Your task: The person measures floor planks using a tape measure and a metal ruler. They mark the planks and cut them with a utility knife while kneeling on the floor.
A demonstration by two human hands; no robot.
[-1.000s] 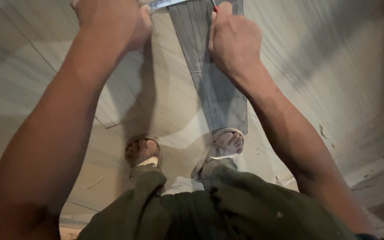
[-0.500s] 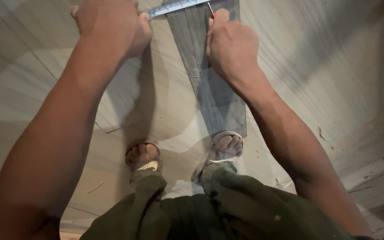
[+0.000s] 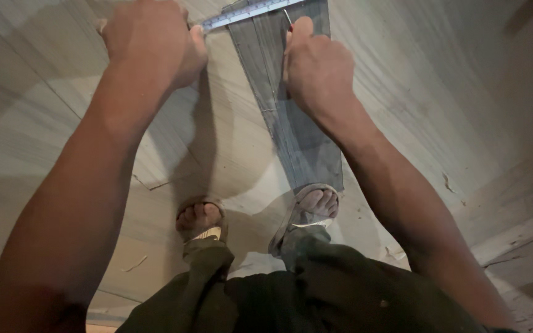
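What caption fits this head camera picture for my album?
Left hand steadies a metal ruler across a grey plank while the right hand marks with a red pencil.

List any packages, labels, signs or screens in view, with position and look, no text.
No packages, labels, signs or screens in view.
Nearest thing with markings: a metal ruler, thin silver strip with fine graduations, top centre, lying across a grey plank on pale wood sheets.
Left hand presses the ruler's end; right hand holds a thin red marking tool beside it.
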